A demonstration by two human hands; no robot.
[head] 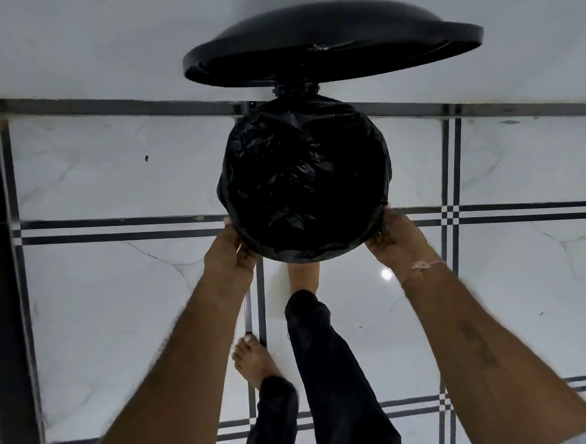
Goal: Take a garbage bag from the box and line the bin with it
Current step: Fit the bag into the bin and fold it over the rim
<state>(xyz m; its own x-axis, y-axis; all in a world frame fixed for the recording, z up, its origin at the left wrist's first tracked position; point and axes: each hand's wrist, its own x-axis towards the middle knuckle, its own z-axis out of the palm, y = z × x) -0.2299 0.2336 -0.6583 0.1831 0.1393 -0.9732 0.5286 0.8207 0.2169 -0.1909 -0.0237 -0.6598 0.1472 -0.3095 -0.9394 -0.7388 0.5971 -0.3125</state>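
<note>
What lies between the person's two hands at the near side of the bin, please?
In the head view, the folded-over near edge of the garbage bag spans the gap between left hand and right hand; a bare foot shows just below it.

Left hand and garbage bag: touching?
Touching. The head view shows the left hand gripping the garbage bag's turned-over near edge, with no gap between them.

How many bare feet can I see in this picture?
2. The right foot is forward, its toes hidden under the garbage bag; the left foot stands further back on the tiled floor.
</note>
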